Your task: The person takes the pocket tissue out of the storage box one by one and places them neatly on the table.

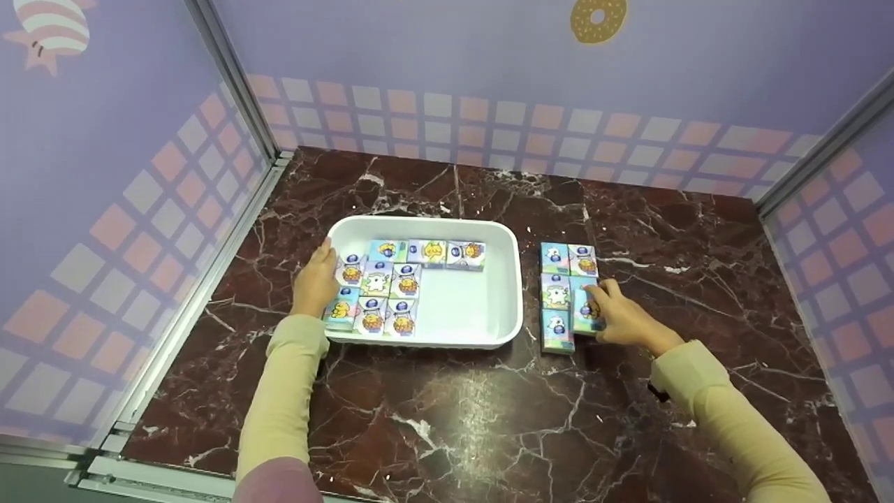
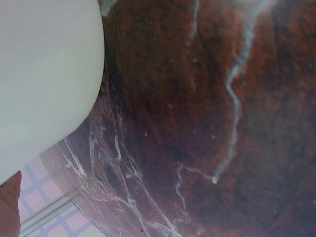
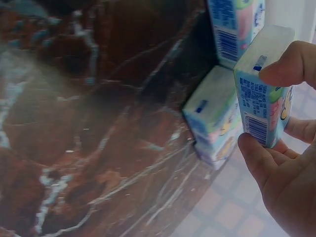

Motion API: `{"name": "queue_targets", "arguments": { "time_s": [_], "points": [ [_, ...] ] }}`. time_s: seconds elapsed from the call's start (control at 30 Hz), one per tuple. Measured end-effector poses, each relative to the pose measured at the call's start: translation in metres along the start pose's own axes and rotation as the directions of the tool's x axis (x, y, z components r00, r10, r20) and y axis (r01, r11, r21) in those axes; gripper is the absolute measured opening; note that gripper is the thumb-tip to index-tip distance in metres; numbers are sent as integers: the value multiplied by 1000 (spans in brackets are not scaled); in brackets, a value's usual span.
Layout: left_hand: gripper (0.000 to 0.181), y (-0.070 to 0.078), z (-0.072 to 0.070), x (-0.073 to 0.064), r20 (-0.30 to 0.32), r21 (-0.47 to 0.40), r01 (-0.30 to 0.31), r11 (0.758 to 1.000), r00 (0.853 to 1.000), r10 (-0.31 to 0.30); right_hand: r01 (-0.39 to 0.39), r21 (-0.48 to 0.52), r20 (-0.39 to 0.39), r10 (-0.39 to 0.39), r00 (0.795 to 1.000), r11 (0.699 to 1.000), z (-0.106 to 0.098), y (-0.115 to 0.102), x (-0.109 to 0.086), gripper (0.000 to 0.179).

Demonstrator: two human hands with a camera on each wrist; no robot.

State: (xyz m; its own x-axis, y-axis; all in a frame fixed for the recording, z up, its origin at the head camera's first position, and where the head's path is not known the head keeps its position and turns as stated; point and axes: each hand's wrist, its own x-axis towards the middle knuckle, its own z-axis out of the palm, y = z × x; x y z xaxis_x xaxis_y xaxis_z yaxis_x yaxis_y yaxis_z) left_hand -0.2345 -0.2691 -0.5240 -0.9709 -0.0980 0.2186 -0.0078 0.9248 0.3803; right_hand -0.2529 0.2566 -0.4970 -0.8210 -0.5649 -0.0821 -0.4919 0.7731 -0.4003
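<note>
Pinching a blue packet (image 1: 585, 314) in the right hand (image 1: 625, 318), right of the white tray (image 1: 513, 293).

Packet looks light, boxy, with a little give; wrapper probably slick and easily dented, so best hold is a gentle pinch on opposite sides. Right hand partly closed, digits on two sides of it. Loose packets (image 1: 556, 293) just beside it; packed packets (image 1: 377, 279) in tray along left and far sides. Left hand (image 1: 316, 279) touches tray's left side; can't tell whether fingers curl round the rim. Dark marbled tabletop (image 1: 419, 412) underneath, patterned wall (image 1: 433, 42) behind. Right wrist view shows barcode (image 3: 256, 129) and digit placement, hidden from head; only head shows tray contents. Left wrist view: mostly tray's outer wall and tabletop.
</note>
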Motion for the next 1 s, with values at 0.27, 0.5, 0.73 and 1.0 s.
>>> {"name": "queue_targets", "arguments": {
  "time_s": [0.27,0.5,0.73,1.0],
  "points": [
    [51,-2,1,1,-31,-6,-17,1000,999,17,-26,35,30,25,999,999,7,8,-8,83],
    [50,-2,1,1,-31,2,-19,1000,999,19,-2,-99,-47,-3,999,995,9,12,-11,80],
    [51,-2,0,1,-21,10,-10,1000,1000,10,-11,-55,-33,9,999,998,11,10,-17,78],
    [51,0,0,1,-20,8,-21,1000,1000,21,-19,-33,-28,18,999,999,15,7,-20,78]
  ]
}}
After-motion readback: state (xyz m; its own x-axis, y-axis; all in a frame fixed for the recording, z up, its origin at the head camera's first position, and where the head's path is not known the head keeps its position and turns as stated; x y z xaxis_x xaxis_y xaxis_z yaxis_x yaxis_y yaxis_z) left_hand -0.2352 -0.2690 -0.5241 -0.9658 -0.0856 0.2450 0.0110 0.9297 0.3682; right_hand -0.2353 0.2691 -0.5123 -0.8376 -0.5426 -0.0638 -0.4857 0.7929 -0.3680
